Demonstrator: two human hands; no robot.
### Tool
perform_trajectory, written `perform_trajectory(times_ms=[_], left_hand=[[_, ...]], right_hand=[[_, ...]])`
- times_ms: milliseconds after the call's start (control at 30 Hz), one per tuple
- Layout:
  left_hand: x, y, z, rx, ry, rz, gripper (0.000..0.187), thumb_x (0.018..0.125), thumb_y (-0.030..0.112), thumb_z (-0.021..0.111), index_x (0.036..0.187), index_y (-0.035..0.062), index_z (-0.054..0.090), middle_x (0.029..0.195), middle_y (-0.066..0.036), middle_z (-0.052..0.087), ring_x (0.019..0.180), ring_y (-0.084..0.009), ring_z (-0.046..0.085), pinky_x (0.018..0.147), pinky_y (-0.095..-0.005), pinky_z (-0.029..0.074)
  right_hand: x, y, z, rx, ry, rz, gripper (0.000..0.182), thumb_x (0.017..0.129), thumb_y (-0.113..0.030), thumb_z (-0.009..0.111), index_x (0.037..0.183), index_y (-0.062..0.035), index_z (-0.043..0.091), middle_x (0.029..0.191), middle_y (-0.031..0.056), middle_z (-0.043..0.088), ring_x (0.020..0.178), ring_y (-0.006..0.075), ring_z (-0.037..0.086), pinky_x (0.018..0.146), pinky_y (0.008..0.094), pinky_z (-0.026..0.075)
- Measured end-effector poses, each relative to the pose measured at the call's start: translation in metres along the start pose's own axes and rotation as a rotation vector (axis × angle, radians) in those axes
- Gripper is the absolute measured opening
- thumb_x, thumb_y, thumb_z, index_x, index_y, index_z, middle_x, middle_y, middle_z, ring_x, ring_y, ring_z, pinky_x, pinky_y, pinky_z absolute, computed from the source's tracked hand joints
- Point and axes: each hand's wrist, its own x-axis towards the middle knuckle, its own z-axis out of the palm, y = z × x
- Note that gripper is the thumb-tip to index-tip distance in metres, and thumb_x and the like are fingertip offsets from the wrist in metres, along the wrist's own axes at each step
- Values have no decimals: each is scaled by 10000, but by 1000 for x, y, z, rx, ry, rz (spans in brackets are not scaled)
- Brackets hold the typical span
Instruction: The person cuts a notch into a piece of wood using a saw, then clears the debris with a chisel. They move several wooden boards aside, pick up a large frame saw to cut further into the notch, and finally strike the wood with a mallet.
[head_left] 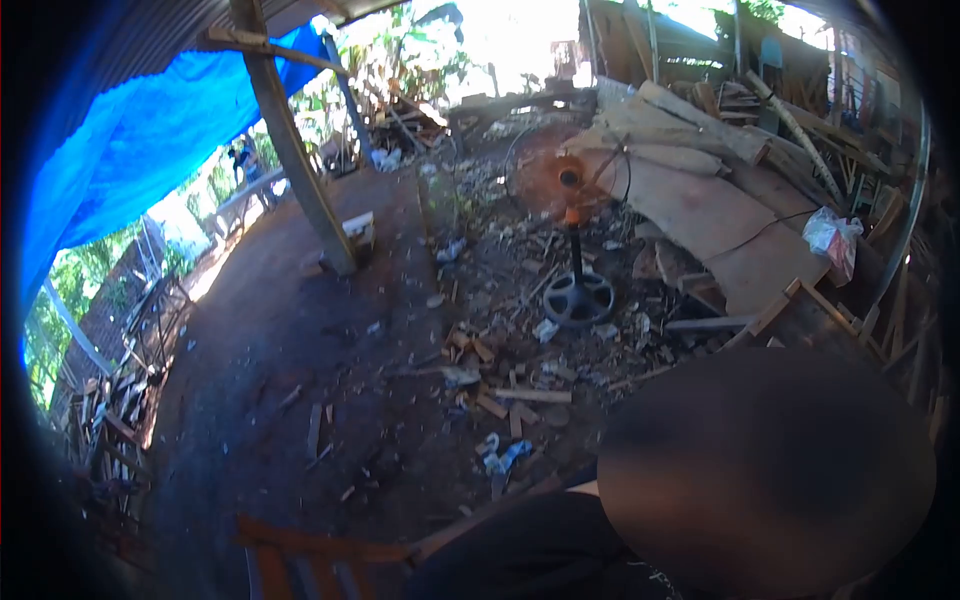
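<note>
Neither of my hands shows in the head view, so what they hold or touch is hidden. Close at the lower right is a person [765,470], with the head area blurred out. Dark clothing [520,555] covers the shoulder or arm beside it. At the bottom edge stands an orange-brown slatted wooden frame [320,550], perhaps part of a chair; its lower part is cut off.
A pedestal fan [568,178] with a round black base [579,300] stands amid wood scraps. Boards and sheets [700,210] are piled at right, near a plastic bag [833,243]. A wooden post [295,150] rises left of centre, by a blue tarp [150,150].
</note>
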Motion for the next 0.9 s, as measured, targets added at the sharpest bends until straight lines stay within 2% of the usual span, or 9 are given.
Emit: perform_trajectory(times_ms=[67, 133, 167, 333, 533, 633, 700, 767, 900], left_hand=[[1, 10, 3, -31, 100, 54, 977, 832, 109, 601, 1544, 64, -66, 1411, -250, 424, 1264, -304, 484, 1063, -363, 392], [-21, 88, -29, -224, -76, -306, 983, 820, 108, 602, 1544, 67, -61, 1321, -241, 505, 1146, -293, 562, 969, -348, 466], [-9, 60, -15, -215, 53, -131, 1002, 800, 90, 604, 1545, 80, -66, 1248, -224, 553, 1058, -283, 599, 888, -351, 504], [2, 38, -10, -303, 86, -43, 1042, 768, 44, 601, 1548, 106, -87, 1239, -210, 551, 1035, -275, 585, 845, -355, 516], [-23, 77, -41, -463, -125, -343, 1055, 802, 31, 589, 1535, 136, -163, 1118, -215, 565, 909, -243, 603, 765, -335, 533], [-23, 34, -37, -314, 140, -12, 764, 839, 41, 551, 1519, 81, 206, 992, -180, 586, 791, -210, 601, 602, -317, 513], [-35, 56, -76, -280, -41, -113, 269, 898, 103, 565, 1148, 5, 560, 825, -126, 594, 707, -185, 577, 520, -311, 453], [-33, 17, -74, -173, 65, -61, 133, 936, 115, 556, 996, -2, 539, 704, -93, 534, 636, -167, 521, 539, -328, 440], [-43, 3, -113, 64, 250, 43, 299, 993, 218, 553, 808, -13, 512, 617, -72, 466, 570, -142, 409, 537, -346, 381]], right_hand=[[-9, 28, -1, 88, -11, -9, 156, 1022, -172, 466, 1023, -27, 525, 796, 54, 515, 720, 149, 529, 703, 283, 438], [-11, 49, -1, 155, -44, 3, 158, 1023, -170, 461, 1021, -25, 525, 797, 56, 512, 721, 151, 528, 705, 286, 438], [-11, 57, -1, 183, -66, 13, 159, 1023, -169, 459, 1021, -24, 524, 797, 57, 511, 721, 152, 528, 706, 287, 439], [-13, 95, -24, 313, -261, 83, 163, 1025, -164, 447, 1017, -20, 523, 798, 61, 504, 723, 157, 526, 711, 293, 439], [-8, 119, -42, 513, -482, 180, 170, 1027, -159, 432, 1012, -15, 521, 799, 66, 497, 725, 163, 524, 717, 300, 440], [7, 105, -41, 630, -562, 290, 173, 1028, -156, 425, 1010, -12, 520, 800, 69, 493, 725, 166, 523, 720, 303, 441], [16, 95, -39, 716, -610, 362, 176, 1029, -154, 420, 1008, -11, 520, 800, 71, 491, 726, 168, 523, 722, 305, 441], [29, 82, -35, 806, -648, 451, 178, 1029, -152, 415, 1007, -9, 519, 801, 73, 488, 727, 170, 522, 724, 308, 441], [69, 43, -13, 983, -664, 684, 184, 1031, -148, 405, 1004, -6, 518, 802, 76, 483, 728, 174, 521, 729, 312, 442]])
